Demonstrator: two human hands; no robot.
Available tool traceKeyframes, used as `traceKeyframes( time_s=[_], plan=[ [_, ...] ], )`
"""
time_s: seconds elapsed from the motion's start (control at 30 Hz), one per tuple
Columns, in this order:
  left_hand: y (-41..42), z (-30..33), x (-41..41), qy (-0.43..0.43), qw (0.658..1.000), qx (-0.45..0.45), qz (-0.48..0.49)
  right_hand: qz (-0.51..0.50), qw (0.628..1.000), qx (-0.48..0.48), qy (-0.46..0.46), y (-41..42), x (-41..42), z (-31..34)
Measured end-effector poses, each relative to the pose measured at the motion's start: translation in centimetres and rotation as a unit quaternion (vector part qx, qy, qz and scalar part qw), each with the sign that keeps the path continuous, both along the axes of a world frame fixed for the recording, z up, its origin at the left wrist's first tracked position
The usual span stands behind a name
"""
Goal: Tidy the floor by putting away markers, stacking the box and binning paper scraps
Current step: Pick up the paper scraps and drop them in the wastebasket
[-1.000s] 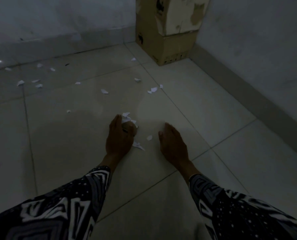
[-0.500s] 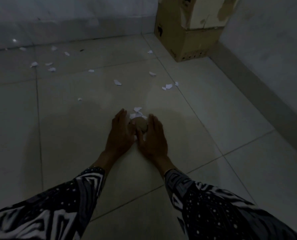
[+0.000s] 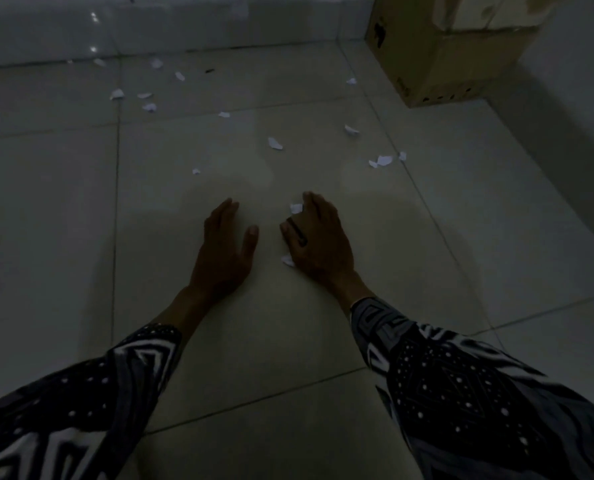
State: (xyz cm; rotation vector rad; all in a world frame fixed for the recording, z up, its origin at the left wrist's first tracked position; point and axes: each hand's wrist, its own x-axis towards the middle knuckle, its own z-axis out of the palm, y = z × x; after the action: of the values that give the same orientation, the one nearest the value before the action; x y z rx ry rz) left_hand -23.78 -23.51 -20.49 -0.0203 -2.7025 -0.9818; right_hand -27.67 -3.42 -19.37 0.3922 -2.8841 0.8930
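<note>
We are partway through binning: torn white paper scraps are still lying scattered across the pale tiled floor. Our right hand is curling over a small gathered bunch; our left hand is resting flat, fingers straight, holding nothing. Brown cardboard box is standing in the corner.

sleeves: long, black-white-grey geometric print, white dots | wrists bare | hands ungloved
</note>
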Motion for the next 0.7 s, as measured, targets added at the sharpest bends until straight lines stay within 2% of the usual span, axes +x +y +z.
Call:
traceKeyframes(
  time_s=[0.07, 0.23, 0.33, 0.5, 0.7],
  plan=[
    [-1.9, -0.1, -1.2, 0.001, 0.999, -0.022, 0.025, 0.008, 0.999, -0.005, 0.046, 0.0, -0.1, -0.4],
    [-5.7, -0.3, -4.6, 0.004, 0.996, -0.022, 0.082, 0.004, 1.0, -0.01, 0.004, 0.3, -0.4, -0.8],
    [-6.4, -0.4, -7.2, -0.017, 0.995, -0.017, 0.101, -0.014, 0.999, -0.032, 0.028, 0.1, -0.4, -0.8],
    [-7.4, -0.6, -11.3, -0.029, 0.993, -0.038, 0.105, -0.001, 0.998, 0.0, 0.06, 0.0, -0.7, -1.1],
    [-7.1, -0.7, -12.0, -0.039, 0.993, -0.029, 0.104, -0.013, 0.997, 0.011, 0.077, -0.1, -0.8, -1.0]
  ],
)
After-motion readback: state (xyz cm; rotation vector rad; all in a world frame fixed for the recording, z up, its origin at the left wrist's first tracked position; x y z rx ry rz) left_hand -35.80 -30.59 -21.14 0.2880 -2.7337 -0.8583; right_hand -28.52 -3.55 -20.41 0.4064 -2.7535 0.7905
